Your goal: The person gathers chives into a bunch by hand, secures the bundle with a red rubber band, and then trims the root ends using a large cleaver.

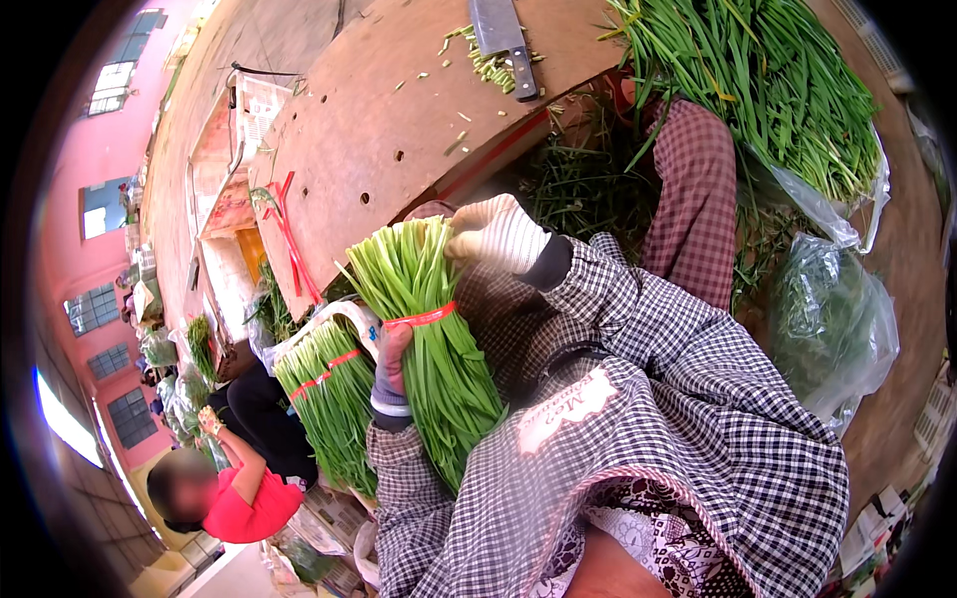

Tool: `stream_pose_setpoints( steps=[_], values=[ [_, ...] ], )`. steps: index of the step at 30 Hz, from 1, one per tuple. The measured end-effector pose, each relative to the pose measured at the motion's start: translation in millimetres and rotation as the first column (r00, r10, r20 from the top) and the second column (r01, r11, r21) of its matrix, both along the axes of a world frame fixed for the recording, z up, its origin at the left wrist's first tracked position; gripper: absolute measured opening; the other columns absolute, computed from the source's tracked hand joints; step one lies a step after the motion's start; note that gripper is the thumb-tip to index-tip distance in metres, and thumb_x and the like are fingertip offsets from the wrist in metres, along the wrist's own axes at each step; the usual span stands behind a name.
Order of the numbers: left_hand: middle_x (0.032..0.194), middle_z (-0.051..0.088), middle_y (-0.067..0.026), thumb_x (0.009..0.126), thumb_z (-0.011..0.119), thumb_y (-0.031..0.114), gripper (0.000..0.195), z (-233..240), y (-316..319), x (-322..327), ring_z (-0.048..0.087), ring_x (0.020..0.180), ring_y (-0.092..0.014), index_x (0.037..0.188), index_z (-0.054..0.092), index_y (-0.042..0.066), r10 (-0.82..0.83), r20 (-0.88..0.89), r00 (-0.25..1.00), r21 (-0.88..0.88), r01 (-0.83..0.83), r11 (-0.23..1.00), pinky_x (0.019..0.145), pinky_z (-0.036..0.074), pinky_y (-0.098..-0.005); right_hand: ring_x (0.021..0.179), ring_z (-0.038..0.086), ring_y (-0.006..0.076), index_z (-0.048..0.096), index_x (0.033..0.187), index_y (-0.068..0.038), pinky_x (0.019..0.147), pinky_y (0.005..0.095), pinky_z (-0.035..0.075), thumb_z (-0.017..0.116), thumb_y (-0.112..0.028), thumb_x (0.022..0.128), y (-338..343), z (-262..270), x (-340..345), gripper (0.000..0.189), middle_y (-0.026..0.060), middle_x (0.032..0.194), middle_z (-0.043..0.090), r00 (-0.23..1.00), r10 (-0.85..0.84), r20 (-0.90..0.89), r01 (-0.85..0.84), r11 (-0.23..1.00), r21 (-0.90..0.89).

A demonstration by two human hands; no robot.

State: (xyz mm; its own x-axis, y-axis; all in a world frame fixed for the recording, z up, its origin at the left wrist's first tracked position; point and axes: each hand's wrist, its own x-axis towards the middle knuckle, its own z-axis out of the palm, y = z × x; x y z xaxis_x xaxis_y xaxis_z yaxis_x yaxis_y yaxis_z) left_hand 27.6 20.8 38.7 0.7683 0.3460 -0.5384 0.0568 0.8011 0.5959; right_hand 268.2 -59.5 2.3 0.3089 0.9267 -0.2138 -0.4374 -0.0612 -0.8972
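My left hand, in a glove, is closed around the side of a bundle of green leafy stalks, which a red band circles near its pale cut ends. My right hand, in a striped knit glove, is at the upper right edge of those cut ends; its fingertips are partly hidden, so I cannot tell whether they grip any stalks. Left of the held bundle lie more banded stalks in a container with a white rim. A cleaver rests on the board among short cut stem ends.
A wooden board with holes carries red strips at its near-left corner. Loose green stalks are heaped at the upper right, above a clear plastic bag. A person in a red shirt sits at the left.
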Motion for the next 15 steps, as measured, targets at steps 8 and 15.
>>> stream_pose_setpoints(
  steps=[8,15],
  values=[
    [0.125,0.058,-0.0149,0.092,0.057,0.018,0.048,10.7,2.0,2.3,0.062,0.107,-0.027,0.136,0.042,0.002,-0.026,0.029,0.999,0.064,0.024,0.998,0.090,0.054,-0.0436,0.053,0.054,0.0053,0.072,0.086,0.001,0.049,0.0224,0.043,0.070,-0.016,0.083,3.3,-10.6,-2.2,0.017,0.0033,0.066,0.066,0.998,-0.062,0.006,0.062,0.997,-0.043],
    [0.119,0.061,-0.0162,0.090,0.058,0.014,0.047,23.6,12.2,-0.6,0.065,0.102,-0.026,0.133,0.045,0.000,0.046,-0.021,0.999,0.109,-0.043,0.993,0.086,0.056,-0.0419,0.058,0.057,0.0062,0.071,0.088,0.003,0.054,0.0234,0.047,0.074,-0.014,0.080,2.0,0.7,-0.4,0.019,0.0053,0.070,0.068,0.988,-0.106,0.114,0.109,0.994,-0.021]
  ],
)
